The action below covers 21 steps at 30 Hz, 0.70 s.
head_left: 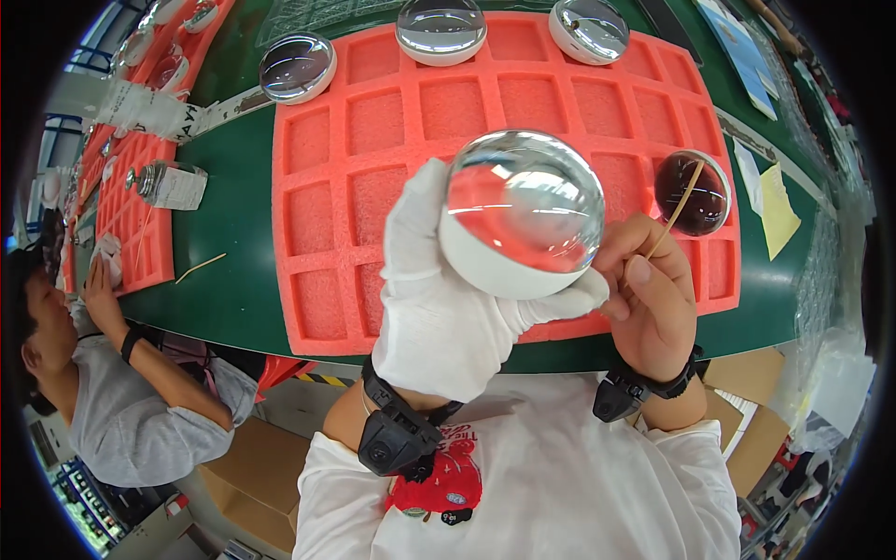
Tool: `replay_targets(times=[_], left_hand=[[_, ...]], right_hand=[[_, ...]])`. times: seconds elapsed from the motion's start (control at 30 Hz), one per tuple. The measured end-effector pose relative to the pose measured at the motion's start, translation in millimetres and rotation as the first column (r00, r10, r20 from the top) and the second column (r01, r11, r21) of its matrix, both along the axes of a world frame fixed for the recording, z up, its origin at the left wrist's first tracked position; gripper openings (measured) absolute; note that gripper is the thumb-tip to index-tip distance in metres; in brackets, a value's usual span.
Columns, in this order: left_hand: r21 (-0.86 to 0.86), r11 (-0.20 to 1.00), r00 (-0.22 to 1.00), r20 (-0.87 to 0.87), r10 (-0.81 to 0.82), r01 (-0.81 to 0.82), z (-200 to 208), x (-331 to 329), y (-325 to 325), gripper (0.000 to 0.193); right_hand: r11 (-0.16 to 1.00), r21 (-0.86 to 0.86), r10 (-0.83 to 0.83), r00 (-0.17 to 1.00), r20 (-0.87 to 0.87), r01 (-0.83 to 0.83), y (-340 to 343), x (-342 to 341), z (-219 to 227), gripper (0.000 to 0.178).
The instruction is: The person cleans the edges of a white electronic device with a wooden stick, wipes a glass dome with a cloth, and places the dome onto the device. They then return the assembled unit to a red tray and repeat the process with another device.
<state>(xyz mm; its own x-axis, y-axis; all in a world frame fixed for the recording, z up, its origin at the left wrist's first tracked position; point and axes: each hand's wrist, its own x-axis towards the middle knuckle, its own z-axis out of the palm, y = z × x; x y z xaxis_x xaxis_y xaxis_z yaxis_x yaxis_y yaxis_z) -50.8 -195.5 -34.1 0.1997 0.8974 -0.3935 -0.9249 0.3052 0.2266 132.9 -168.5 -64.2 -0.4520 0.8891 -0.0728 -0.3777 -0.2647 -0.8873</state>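
Observation:
In my left hand (pixel 431 299), which wears a white glove, rests a large clear, glossy dome (pixel 527 201) with a white lower part. The gloved fingers cup it from below and the left side. My bare right hand (pixel 653 294) pinches a thin wooden stick (pixel 684 199) between thumb and fingers, close to the dome's lower right. The stick slants up and away, and its far end overlaps a dark dome (pixel 693 207) in the picture. Whether the stick touches the dark dome I cannot tell. Beneath both hands lies a pink foam tray (pixel 341 215) with square pockets.
Three more clear domes (pixel 441 30) stand along the tray's far side. On the green table (pixel 224 308) are a glass bottle (pixel 173 185), another stick (pixel 200 267) and a yellow paper (pixel 777 213). At left a co-worker (pixel 149 392) sits by more foam trays.

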Motion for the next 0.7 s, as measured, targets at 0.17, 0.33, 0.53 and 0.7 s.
replay_targets(times=[0.17,0.33,0.53,0.7], left_hand=[[0.072,0.997,0.998,0.053,-0.029,0.025,-2.7,-3.2,-5.6,0.059],[0.034,0.997,0.998,0.007,-0.065,0.065,-11.8,-9.0,-8.4,0.047],[0.232,0.969,0.959,0.249,-0.138,0.079,-18.1,-2.9,-4.9,0.040],[0.458,0.883,0.892,0.348,-0.287,0.106,-36.7,-4.2,4.7,0.046]], right_hand=[[0.999,-0.036,0.040,0.999,-0.011,-0.041,-0.3,0.2,2.1,0.020],[0.998,-0.001,0.060,0.998,0.005,-0.060,-0.9,-0.1,2.8,0.020],[0.995,0.040,0.094,0.996,-0.012,-0.093,1.5,1.8,3.0,0.016],[0.992,0.005,0.125,0.991,-0.040,-0.125,1.4,5.3,4.5,0.014]])
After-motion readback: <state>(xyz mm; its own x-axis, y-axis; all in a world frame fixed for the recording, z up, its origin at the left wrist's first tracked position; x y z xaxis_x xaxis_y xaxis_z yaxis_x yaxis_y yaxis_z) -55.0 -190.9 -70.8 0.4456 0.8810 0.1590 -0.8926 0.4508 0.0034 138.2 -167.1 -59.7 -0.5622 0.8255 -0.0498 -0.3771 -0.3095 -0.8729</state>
